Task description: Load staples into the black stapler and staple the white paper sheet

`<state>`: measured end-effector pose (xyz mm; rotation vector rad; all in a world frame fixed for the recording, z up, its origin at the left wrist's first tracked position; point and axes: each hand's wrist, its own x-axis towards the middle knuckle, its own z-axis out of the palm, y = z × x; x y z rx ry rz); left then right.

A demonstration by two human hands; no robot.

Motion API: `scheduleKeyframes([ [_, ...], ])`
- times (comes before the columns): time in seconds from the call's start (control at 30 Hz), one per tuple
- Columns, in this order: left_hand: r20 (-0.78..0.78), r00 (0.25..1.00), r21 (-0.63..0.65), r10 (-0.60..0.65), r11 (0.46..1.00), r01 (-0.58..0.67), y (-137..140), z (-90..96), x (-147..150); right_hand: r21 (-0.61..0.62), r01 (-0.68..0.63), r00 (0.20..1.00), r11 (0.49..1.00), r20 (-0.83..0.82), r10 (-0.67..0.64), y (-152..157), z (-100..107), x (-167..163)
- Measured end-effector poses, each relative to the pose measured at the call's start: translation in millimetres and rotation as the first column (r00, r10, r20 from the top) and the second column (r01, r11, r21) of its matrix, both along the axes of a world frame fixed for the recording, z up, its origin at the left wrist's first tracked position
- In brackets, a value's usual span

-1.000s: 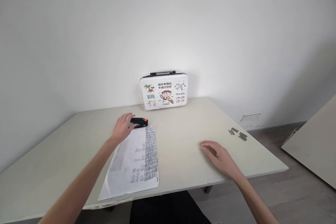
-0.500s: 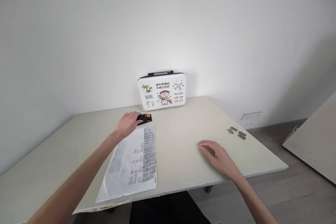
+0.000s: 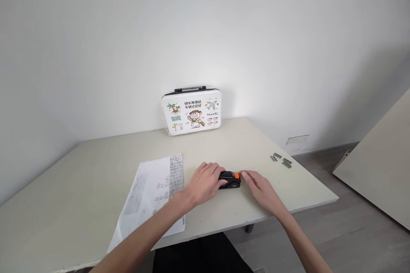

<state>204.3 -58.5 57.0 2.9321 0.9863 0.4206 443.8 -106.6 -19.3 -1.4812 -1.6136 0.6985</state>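
Observation:
My left hand [image 3: 207, 182] is closed around a black stapler [image 3: 229, 183] with an orange part at its right end. The fingers and palm cover the stapler's left part. My right hand [image 3: 260, 190] rests close to the orange end, its thumb and fingers slightly apart; whether the fingertips touch the stapler I cannot tell. To the left lie printed paper sheets [image 3: 144, 192], partly covered by my left forearm. Several grey staple strips [image 3: 282, 160] are scattered near the table's right edge.
A white cartoon-printed case [image 3: 192, 113] with a black handle stands at the back of the pale table [image 3: 80, 187], against the wall. A wall plate [image 3: 297, 139] sits low on the wall at right. A pale panel [image 3: 378, 162] rises beyond the table's right side.
My left hand has brought the stapler from above the paper rightward and nearer to me, beside my right hand. My right hand stays at nearly the same spot. The view has shifted slightly.

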Motion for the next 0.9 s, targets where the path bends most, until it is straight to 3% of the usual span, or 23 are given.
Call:
scheduleKeyframes([
  [0.27,0.078,0.997,-0.068,0.011,0.998,-0.005,-8,-13.6,17,-0.004,-0.004,0.999,1.000,-0.045,0.003,0,0,1],
  [0.43,0.218,0.966,-0.205,0.139,0.974,-0.094,-8,-16.1,1,0.012,-0.021,1.000,1.000,-0.012,0.021,0,3,1],
  [0.6,0.198,0.958,-0.314,0.210,0.939,-0.141,-6,-17.2,-22,0.048,-0.032,0.999,0.998,0.007,0.031,3,2,1],
  [0.9,0.209,0.953,-0.331,0.220,0.933,-0.143,-7,-24.0,-31,0.011,-0.027,1.000,1.000,0.011,0.027,4,0,3],
])
